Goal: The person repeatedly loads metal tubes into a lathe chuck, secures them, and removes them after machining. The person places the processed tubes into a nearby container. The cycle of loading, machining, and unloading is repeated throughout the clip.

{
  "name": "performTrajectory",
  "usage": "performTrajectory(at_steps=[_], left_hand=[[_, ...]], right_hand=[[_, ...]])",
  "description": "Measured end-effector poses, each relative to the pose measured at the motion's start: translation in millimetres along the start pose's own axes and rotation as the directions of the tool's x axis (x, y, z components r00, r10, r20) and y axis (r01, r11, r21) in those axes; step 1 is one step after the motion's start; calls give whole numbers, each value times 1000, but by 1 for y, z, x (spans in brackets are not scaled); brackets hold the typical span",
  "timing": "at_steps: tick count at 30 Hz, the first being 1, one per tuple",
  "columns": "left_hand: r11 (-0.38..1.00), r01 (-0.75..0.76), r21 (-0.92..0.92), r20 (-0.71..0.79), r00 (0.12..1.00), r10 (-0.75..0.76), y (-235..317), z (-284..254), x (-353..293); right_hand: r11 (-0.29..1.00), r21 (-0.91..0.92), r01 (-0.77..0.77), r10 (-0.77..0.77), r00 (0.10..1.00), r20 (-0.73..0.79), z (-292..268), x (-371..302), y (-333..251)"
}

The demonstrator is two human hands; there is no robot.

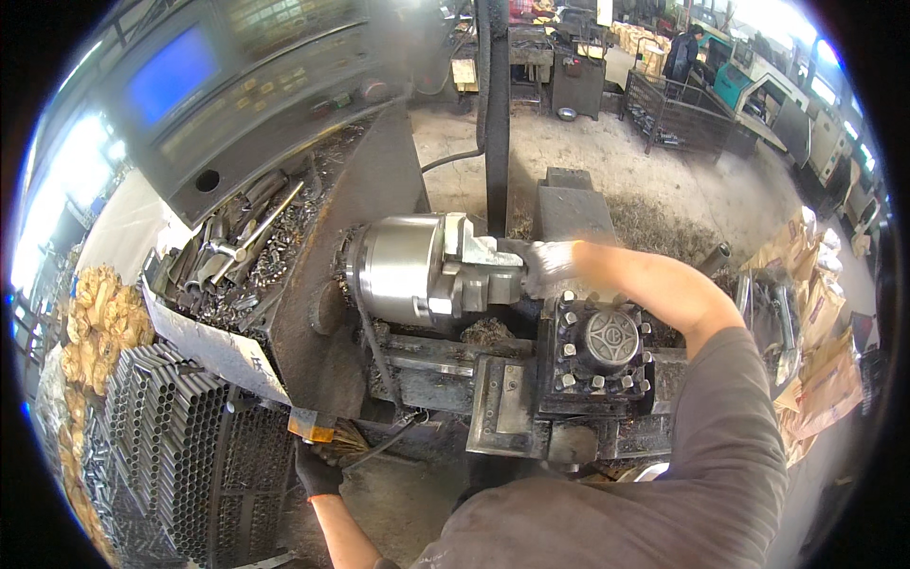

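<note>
My right hand (pixel 553 264), in a soiled whitish glove with darker fingers, reaches in from the right to the front of the steel lathe chuck (pixel 403 267). Its fingers look closed at the outer end of the stepped chuck jaws (pixel 471 248); what they hold there is hidden. Low on the left, my left hand (pixel 318 471) wears a dark glove and lies just under an orange-yellow tab (pixel 311 426) at the machine's corner. A thin dark rod (pixel 382 442) slants close to that hand. Its fingers are too dark to make out.
The bolted tool post (pixel 609 339) stands right of the chuck, below my right forearm. A tray (pixel 213 327) of metal chips and tools sits at left, above stacked steel tubes (pixel 171 431). A control panel with blue screen (pixel 172 76) rises behind. Another person (pixel 682 55) stands far right.
</note>
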State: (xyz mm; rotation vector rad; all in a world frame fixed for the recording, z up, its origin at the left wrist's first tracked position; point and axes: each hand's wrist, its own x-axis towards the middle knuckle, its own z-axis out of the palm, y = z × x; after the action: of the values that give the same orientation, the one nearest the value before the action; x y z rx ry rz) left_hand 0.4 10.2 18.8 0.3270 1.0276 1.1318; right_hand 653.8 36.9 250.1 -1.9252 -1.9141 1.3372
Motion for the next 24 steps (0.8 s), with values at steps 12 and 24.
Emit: performTrajectory(at_steps=[12, 24], left_hand=[[455, -324, 830, -106, 708, 698, -19, 44, -58], [-640, -564, 521, 809, 90, 580, 89, 375, -52]], right_hand=[[934, -354, -42, -156, 845, -511, -23, -86, 100], [782, -355, -511, 85, 652, -753, 15, -72, 323]])
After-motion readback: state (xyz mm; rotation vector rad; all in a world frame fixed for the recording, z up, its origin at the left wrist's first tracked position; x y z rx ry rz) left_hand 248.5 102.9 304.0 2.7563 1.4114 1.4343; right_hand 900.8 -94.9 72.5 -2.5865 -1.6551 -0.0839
